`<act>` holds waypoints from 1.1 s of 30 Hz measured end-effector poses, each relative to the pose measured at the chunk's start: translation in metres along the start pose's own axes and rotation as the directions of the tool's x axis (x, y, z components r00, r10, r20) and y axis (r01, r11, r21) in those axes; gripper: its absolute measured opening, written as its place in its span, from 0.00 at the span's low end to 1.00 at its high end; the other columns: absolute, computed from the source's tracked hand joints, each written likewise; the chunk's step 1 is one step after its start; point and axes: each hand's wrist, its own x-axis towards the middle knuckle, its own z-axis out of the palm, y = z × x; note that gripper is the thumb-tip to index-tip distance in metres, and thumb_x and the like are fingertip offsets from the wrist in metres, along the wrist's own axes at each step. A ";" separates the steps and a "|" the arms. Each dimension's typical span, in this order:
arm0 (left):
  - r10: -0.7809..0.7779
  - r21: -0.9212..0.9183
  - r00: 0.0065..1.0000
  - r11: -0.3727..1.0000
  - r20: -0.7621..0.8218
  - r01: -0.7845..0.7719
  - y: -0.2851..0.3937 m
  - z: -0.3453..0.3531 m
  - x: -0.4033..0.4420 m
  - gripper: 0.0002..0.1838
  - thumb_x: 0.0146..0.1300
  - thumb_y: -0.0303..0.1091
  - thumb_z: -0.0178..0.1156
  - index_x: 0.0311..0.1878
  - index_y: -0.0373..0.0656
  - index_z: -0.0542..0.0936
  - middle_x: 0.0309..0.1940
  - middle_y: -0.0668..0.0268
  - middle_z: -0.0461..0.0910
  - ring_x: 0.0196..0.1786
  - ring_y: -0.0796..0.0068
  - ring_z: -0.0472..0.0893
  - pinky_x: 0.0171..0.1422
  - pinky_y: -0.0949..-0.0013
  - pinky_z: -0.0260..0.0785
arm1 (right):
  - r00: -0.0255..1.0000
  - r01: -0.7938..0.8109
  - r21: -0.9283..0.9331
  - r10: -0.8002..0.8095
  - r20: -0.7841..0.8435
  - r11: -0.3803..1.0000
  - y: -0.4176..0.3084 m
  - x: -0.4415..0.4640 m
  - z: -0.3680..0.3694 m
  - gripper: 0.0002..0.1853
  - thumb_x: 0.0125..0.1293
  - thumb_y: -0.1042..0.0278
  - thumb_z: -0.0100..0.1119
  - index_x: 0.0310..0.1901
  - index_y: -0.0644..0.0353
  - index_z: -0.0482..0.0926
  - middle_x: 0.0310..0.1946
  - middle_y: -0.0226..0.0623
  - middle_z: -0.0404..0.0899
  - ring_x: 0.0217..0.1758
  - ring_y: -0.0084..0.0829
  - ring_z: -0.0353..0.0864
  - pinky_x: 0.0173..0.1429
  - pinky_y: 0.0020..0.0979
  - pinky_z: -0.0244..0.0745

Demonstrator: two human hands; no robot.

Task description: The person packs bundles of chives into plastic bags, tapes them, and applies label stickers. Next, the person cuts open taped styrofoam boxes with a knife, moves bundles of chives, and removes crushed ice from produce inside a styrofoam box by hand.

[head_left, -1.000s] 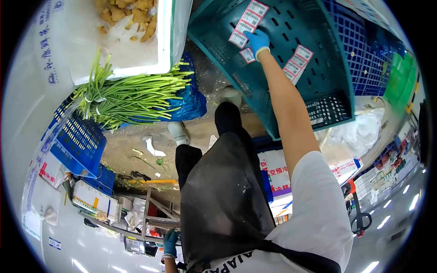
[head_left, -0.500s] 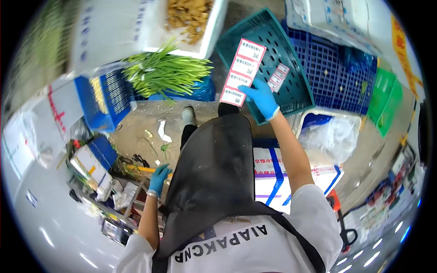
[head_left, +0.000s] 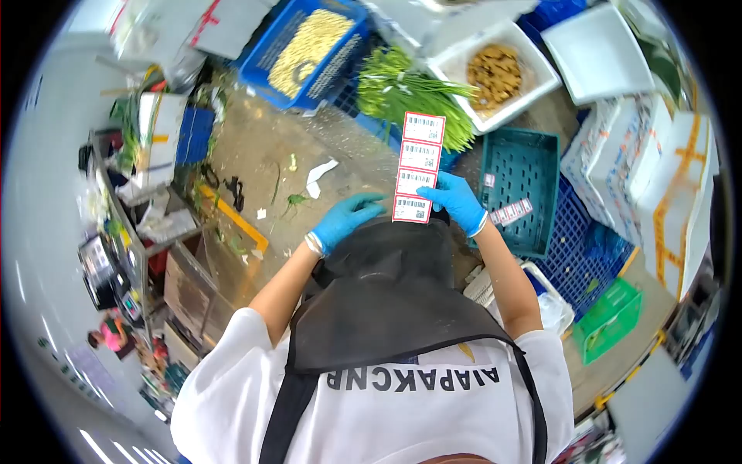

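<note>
My right hand, in a blue glove, holds a strip of several red-bordered barcode labels near its lower end. To the left, my left hand, also gloved in blue, has its fingers apart and holds nothing; a gap separates it from the strip. Behind the strip lies a bundle of green stalks. A dark green crate stands to the right of my right hand, with another label strip and a small single label inside.
A blue basket of pale yellow pieces stands at the top. Beside the stalks is a white foam box of brown roots. A green basket and stacked foam boxes are right. Left is a metal cart; a distant person is beyond.
My right hand has lifted the label strip out of the green crate and brought it before my body. My left hand has come up towards it. The view has turned left.
</note>
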 end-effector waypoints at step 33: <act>-0.375 -0.469 0.304 0.510 -0.876 -0.722 -0.305 -0.565 -0.378 0.13 0.61 0.32 0.63 0.45 0.35 0.80 0.40 0.67 0.82 0.42 0.78 0.79 0.50 0.71 0.72 | 0.802 0.026 -0.615 0.351 0.483 0.788 0.007 0.388 0.729 0.14 0.68 0.56 0.55 0.40 0.57 0.83 0.24 0.25 0.73 0.25 0.18 0.71 0.28 0.22 0.69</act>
